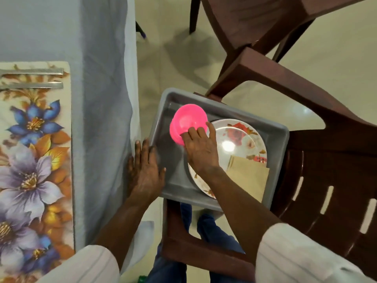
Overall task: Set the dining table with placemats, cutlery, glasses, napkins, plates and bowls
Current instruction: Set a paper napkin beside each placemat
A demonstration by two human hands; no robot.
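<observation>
You stand over a cream tile floor (346, 48). A brown chair (326, 170) sits at your 4 o'clock, a second chair (255, 21) at 1 o'clock. The blue-draped table (61, 33) fills 10 o'clock.

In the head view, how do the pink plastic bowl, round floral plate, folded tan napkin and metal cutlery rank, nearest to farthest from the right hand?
1. Pink plastic bowl, gripped by the right hand.
2. Round floral plate, just beneath the hand.
3. Folded tan napkin, to its right.
4. Metal cutlery, far left.
</observation>
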